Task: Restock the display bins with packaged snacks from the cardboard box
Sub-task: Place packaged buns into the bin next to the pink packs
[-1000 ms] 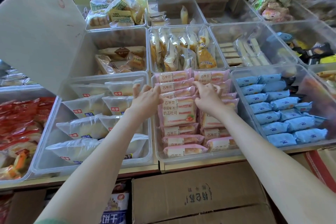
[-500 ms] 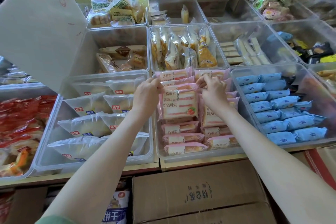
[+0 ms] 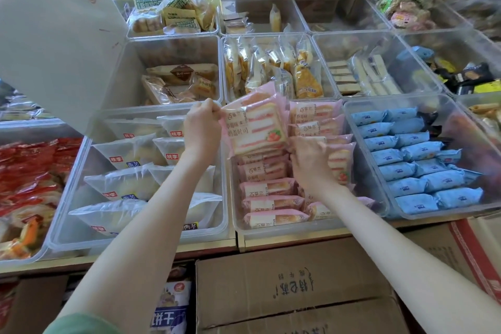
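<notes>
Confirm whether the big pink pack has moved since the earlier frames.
Yes. The pink pack rose toward the far rim of its bin, and now overlaps that rim.

Pale pink on the raised snack pack (image 3: 257, 127), with white and pink stripes and a red strawberry. Same tone on the pink packs (image 3: 271, 203) below it. Light blue packs (image 3: 423, 168) at right. Milky white bags (image 3: 122, 184) with red and blue labels. Bright red packs (image 3: 32, 165) at left. Brown cardboard box (image 3: 244, 293) with dark print.
</notes>
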